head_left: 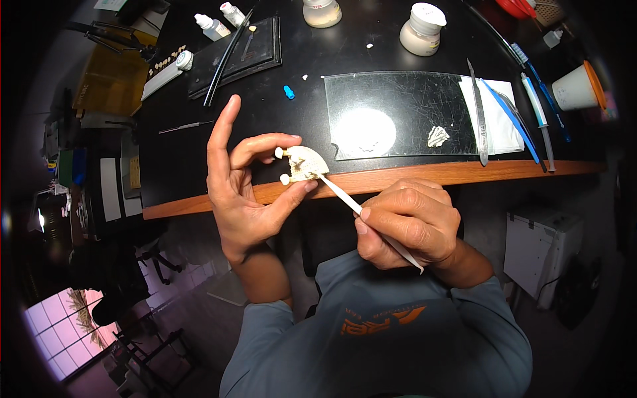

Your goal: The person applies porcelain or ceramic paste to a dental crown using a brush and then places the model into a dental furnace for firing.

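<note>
My left hand [242, 192] grips a small cream model [306, 159], which looks like a dental cast, between thumb and bent fingers, with another finger raised. Two pale knobs stick out from the model's left side. My right hand [411, 225] is closed round a slim white double-ended instrument [338, 192], whose far tip touches the model at its lower right. The model is held over the wooden front edge [166, 211] of the black table. Just behind it to the right lies a glass slab [405, 99] with a pale lump of paste [437, 137].
Around lie a blue piece [288, 92], dropper bottles [213, 28], two jars [422, 33], a black case [235, 69], metal and blue tools [483, 126], a syringe [534, 99] and an orange-rimmed cup [572, 87]. A white box-like unit [539, 255] stands below the table's right.
</note>
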Available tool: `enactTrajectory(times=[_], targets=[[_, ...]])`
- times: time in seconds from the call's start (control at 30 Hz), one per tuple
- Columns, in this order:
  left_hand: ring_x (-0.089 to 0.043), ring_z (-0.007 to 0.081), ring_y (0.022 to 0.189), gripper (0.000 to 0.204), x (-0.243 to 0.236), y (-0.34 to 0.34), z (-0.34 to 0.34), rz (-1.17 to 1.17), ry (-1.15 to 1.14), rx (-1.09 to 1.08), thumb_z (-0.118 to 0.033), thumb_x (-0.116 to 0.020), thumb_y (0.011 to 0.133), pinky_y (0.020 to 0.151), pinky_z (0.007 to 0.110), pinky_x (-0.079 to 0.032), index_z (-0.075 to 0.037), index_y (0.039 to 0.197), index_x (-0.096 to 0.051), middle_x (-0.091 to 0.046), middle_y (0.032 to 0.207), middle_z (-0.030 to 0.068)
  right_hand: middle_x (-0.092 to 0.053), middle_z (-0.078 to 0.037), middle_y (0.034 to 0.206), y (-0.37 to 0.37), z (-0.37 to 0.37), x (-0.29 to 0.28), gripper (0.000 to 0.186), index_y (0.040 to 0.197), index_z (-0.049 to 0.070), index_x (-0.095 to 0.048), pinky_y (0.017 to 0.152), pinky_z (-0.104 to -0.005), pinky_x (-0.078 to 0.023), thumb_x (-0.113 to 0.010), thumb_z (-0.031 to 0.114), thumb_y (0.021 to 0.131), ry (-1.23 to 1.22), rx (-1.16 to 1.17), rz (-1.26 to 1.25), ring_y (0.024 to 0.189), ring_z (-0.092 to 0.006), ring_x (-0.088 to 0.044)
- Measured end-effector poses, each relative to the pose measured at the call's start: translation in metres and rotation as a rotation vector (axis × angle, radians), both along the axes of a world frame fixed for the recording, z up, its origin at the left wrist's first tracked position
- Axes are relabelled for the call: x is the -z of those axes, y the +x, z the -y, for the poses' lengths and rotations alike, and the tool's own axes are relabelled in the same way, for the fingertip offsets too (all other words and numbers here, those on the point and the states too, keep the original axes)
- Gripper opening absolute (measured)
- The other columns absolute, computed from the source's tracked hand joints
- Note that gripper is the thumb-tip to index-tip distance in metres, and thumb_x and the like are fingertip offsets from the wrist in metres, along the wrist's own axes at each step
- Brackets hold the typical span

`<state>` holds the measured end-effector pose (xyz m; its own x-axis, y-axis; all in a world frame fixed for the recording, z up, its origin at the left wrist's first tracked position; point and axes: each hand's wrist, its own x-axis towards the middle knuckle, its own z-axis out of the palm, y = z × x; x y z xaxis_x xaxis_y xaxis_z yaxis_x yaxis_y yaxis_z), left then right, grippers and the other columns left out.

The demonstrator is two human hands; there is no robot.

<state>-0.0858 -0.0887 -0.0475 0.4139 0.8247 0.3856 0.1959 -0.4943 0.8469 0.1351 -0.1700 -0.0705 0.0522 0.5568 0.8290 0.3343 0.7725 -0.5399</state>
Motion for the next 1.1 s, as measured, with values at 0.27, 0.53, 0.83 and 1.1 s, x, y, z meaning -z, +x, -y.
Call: enactTrajectory(times=[0.27, 0.53, 0.83, 1.1], targets=[[-0.073, 0.0160, 0.104, 0.120, 0.0008, 0.0041, 0.0003, 0.054, -0.011, -0.038, 0.000, -0.095, 0.070, 0.092, 0.027, -0.050, 0.004, 0.166, -0.024, -0.078, 0.112, 0.0134, -0.071, -0.009, 0.076, -0.0004, 0.0002, 0.0015, 0.021, 0.090, 0.000, -0.072, 0.052, -0.0285, -0.057, -0.080, -0.007, 0.073, 0.008, -0.010, -0.020, 0.062, -0.0172, -0.072], [-0.073, 0.0164, 0.105, 0.120, 0.0017, 0.0038, 0.0009, 0.073, -0.024, -0.047, 0.000, -0.095, 0.070, 0.091, 0.027, -0.050, 0.005, 0.166, -0.024, -0.079, 0.111, 0.0136, -0.071, -0.008, 0.075, -0.0002, 0.0011, 0.0007, 0.021, 0.090, 0.001, -0.071, 0.051, -0.0281, -0.057, -0.080, -0.007, 0.073, 0.010, 0.008, 0.001, 0.061, -0.0171, -0.071], [-0.074, 0.0222, 0.107, 0.119, 0.0018, -0.0022, -0.0015, -0.003, 0.020, 0.009, 0.007, -0.088, 0.072, 0.098, 0.033, -0.054, 0.005, 0.168, -0.017, -0.075, 0.117, 0.0208, -0.071, -0.007, 0.073, -0.0013, 0.0017, 0.0009, 0.021, 0.091, 0.001, -0.070, 0.051, -0.0283, -0.057, -0.080, -0.006, 0.074, -0.002, 0.043, 0.009, 0.060, -0.0169, -0.071], [-0.074, 0.0223, 0.106, 0.120, 0.0015, -0.0006, -0.0017, -0.005, 0.026, 0.002, 0.007, -0.088, 0.072, 0.098, 0.033, -0.054, 0.005, 0.168, -0.017, -0.075, 0.116, 0.0207, -0.070, -0.007, 0.073, 0.0005, 0.0020, 0.0010, 0.021, 0.091, 0.001, -0.070, 0.050, -0.0282, -0.056, -0.080, -0.006, 0.074, 0.005, 0.020, 0.010, 0.059, -0.0170, -0.071]])
